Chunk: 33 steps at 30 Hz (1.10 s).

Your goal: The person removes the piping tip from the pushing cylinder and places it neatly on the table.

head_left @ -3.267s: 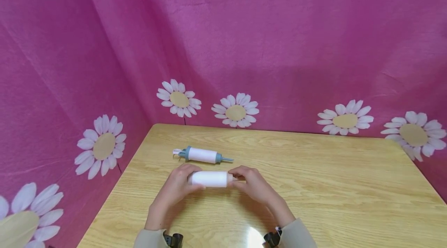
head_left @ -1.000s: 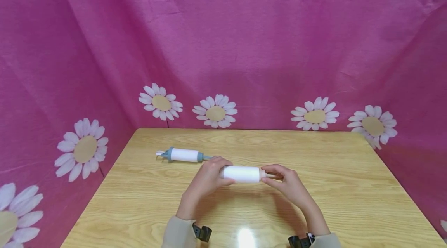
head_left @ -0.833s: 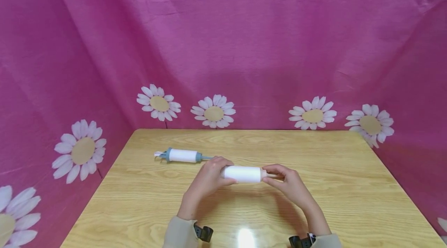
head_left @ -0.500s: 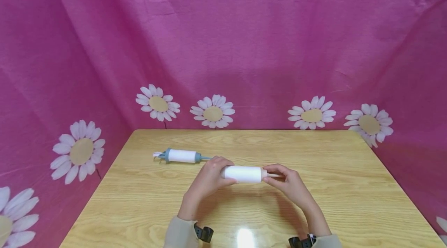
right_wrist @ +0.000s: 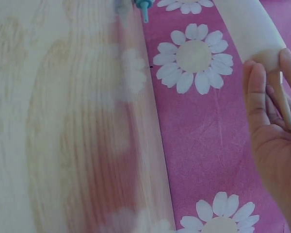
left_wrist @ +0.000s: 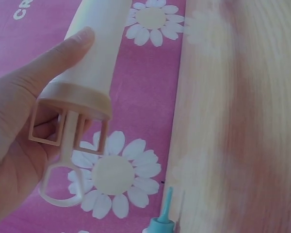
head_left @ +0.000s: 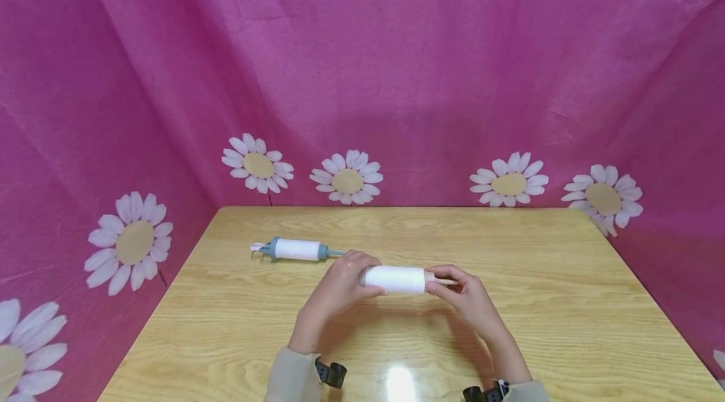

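A large plastic syringe with a white barrel [head_left: 399, 279] and beige ends is held level above the table between both hands. The left hand [head_left: 342, 279] grips its handle end; in the left wrist view the thumb lies along the barrel, beside a beige collar [left_wrist: 77, 99] with square finger loops and a pale plunger ring [left_wrist: 62, 187]. At the other end the right hand [head_left: 461, 292] pinches the beige nozzle cap [right_wrist: 267, 60] between thumb and fingers, its thin tip [right_wrist: 283, 104] running toward the palm. A similar syringe with blue-green ends [head_left: 297, 249] lies on the table behind the left hand.
The wood-grain table [head_left: 510, 339] reaches back to a pink curtain [head_left: 419, 75] printed with daisies, which also hangs along the left and right sides. A bright light reflection [head_left: 400, 383] shows near the front of the table. Both wrists carry black camera straps.
Since the oldest frame, the hands have shifted right with the beige-ended syringe, away from the blue-green one, while the head view also moved. Over the last second, the grips stay nearly the same.
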Motion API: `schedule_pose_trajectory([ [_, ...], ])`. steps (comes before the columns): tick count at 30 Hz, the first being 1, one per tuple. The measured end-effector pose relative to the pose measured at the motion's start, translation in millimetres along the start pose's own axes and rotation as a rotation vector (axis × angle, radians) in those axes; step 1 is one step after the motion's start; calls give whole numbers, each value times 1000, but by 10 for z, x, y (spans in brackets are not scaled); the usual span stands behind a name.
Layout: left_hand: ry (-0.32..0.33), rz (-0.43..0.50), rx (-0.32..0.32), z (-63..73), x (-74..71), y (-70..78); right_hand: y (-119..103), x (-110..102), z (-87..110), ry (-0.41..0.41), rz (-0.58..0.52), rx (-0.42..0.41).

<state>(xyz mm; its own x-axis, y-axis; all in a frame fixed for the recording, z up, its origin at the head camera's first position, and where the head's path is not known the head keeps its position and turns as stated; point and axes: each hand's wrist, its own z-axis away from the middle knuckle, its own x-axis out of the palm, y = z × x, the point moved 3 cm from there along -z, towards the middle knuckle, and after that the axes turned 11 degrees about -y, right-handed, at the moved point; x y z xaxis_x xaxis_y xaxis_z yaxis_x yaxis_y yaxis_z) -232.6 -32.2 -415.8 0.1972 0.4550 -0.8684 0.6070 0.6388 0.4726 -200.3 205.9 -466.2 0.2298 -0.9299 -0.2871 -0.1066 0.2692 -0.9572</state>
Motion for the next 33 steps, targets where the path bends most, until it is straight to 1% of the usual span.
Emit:
schedule_pose_trajectory([
  [1,-8,3,6,-1,-8,2,-1,2,0,3,5,-14],
  [3,-26,20,15,2,-26,5,-17,4,1,11,29,-73],
  [6,-43,48,18,19,-50,1,-76,9,5,27,79,-211],
  [9,-37,67,6,35,-78,-4,-142,18,-4,36,100,-351],
  [11,-26,69,3,44,-95,-4,-162,23,-11,35,92,-400],
  [14,-16,67,2,57,-114,4,-158,30,-16,23,80,-424],
  [17,-12,60,3,67,-119,3,-141,35,-14,10,81,-411],
  [19,-7,53,4,69,-123,2,-136,33,-11,0,68,-378],
  [21,1,51,9,68,-130,5,-138,24,-8,6,60,-315],
  [26,13,35,24,70,-140,21,-146,11,6,35,54,-104],
  [28,13,30,25,71,-136,27,-152,16,7,31,42,-48],
  [30,9,25,23,69,-130,32,-155,23,9,27,22,-17],
  [33,2,19,15,68,-122,38,-149,26,11,21,7,-4],
])
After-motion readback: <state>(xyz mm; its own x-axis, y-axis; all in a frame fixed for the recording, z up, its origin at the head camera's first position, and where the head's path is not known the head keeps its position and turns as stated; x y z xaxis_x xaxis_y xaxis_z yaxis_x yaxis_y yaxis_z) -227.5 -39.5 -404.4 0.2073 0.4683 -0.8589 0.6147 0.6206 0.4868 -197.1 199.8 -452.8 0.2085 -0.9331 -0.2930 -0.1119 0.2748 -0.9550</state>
